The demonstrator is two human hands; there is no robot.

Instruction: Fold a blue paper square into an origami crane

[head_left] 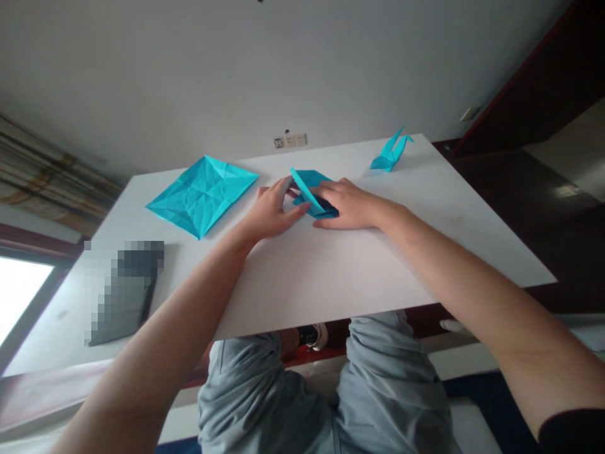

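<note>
Folded blue paper (316, 177) lies at frame centre on the white table (288, 284). The left hand (271, 211) meets its raised flap (307, 191), thumb spread from the fingers; the right hand (355, 205) curves round the right side. Whether either hand pinches cannot be determined.

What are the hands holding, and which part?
The half-folded turquoise paper: the left hand has it at the raised flap's left side; the right hand seems to hold its right side, fingertips partly hidden.

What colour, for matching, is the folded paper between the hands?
The folded paper is turquoise, clearest in the head view.
</note>
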